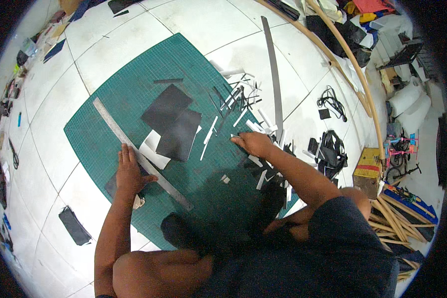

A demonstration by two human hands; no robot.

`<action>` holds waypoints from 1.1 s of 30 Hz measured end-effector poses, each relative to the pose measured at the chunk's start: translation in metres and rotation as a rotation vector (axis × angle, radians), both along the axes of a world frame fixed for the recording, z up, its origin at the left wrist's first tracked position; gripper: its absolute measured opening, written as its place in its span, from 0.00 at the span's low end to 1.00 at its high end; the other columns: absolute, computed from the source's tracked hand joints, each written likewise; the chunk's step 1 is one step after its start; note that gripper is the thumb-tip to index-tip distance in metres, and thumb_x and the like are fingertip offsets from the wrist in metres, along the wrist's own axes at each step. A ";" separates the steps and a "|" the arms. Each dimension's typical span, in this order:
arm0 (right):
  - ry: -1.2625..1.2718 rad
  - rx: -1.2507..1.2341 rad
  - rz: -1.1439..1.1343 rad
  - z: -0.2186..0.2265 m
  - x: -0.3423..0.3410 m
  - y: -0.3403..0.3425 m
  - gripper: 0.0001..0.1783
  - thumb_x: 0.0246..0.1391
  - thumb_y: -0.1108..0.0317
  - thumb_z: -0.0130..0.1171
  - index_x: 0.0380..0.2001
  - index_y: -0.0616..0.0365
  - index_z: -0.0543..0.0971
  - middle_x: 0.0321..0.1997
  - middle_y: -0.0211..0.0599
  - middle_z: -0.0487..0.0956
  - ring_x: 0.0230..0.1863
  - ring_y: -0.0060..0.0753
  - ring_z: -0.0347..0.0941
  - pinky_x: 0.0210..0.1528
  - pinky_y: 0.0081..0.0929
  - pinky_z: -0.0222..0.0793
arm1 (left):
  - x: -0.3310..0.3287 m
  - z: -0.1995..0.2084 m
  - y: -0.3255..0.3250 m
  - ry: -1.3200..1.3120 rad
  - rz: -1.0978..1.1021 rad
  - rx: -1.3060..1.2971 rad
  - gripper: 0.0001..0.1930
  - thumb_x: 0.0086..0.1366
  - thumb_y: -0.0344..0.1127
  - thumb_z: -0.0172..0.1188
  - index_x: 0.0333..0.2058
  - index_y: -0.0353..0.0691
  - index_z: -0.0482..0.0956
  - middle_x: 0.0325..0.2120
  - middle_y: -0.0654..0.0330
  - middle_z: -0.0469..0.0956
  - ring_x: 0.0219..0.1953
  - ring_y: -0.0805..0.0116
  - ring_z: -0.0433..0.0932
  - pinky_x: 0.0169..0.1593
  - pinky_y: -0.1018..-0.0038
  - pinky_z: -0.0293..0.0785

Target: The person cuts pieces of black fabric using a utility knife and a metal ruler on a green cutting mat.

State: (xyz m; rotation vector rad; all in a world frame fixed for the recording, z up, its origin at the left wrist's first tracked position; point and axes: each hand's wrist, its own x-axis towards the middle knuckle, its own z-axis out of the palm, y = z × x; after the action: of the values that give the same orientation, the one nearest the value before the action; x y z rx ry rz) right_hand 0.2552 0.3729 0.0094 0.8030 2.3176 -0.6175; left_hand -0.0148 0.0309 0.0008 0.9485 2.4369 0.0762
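My left hand [130, 171] lies flat and spread, fingers together and pointing away from me, pressing on the long metal ruler [139, 151] that runs diagonally across the green cutting mat [134, 89]. It holds nothing; the palm just rests on the ruler and the dark sheet beneath it. My right hand [253, 144] is loosely curled, fingers bent down onto the mat among the white and black offcut strips [233, 97]; whether it pinches one, I cannot tell. Two black sheets [174, 121] lie between my hands, overlapping, just beside the ruler.
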 end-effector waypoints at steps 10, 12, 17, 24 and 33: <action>0.356 0.198 -0.475 -0.009 -0.031 -0.034 0.23 0.46 0.63 0.68 0.45 0.60 0.77 0.44 0.56 0.82 0.47 0.62 0.79 0.50 0.54 0.74 | -0.005 -0.021 -0.008 -0.051 -0.038 0.082 0.71 0.35 0.47 0.85 0.70 0.24 0.45 0.73 0.36 0.44 0.74 0.38 0.45 0.76 0.56 0.48; 0.347 0.180 -0.538 -0.008 -0.031 -0.037 0.23 0.46 0.63 0.68 0.46 0.61 0.77 0.46 0.56 0.82 0.48 0.63 0.79 0.51 0.54 0.74 | -0.006 -0.029 -0.016 0.020 -0.069 0.131 0.72 0.32 0.46 0.86 0.70 0.24 0.45 0.72 0.35 0.43 0.74 0.37 0.46 0.75 0.55 0.51; 0.350 0.154 -0.738 -0.019 -0.022 -0.037 0.28 0.43 0.59 0.70 0.46 0.62 0.75 0.46 0.57 0.81 0.50 0.61 0.78 0.52 0.52 0.74 | -0.003 -0.032 -0.011 -0.015 -0.066 0.189 0.73 0.30 0.46 0.86 0.69 0.25 0.46 0.72 0.35 0.44 0.73 0.37 0.48 0.75 0.56 0.53; 0.530 0.188 -0.958 -0.016 0.048 0.017 0.27 0.46 0.55 0.69 0.44 0.65 0.77 0.41 0.53 0.82 0.44 0.52 0.80 0.46 0.47 0.74 | -0.007 -0.026 -0.023 0.000 -0.067 0.207 0.72 0.30 0.46 0.86 0.69 0.25 0.47 0.72 0.35 0.44 0.74 0.37 0.48 0.75 0.56 0.51; 1.347 0.127 -1.810 0.013 0.264 0.164 0.07 0.66 0.64 0.56 0.39 0.56 0.75 0.38 0.40 0.80 0.40 0.38 0.78 0.44 0.35 0.77 | 0.014 -0.008 0.028 -0.191 -0.046 0.189 0.68 0.36 0.46 0.85 0.69 0.25 0.49 0.71 0.33 0.48 0.73 0.36 0.48 0.76 0.56 0.48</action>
State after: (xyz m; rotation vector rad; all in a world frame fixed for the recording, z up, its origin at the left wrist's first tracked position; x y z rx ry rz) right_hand 0.5190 0.5371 0.0225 3.2593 1.6387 -2.1814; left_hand -0.0009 0.0591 -0.0073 1.0281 2.2593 0.3700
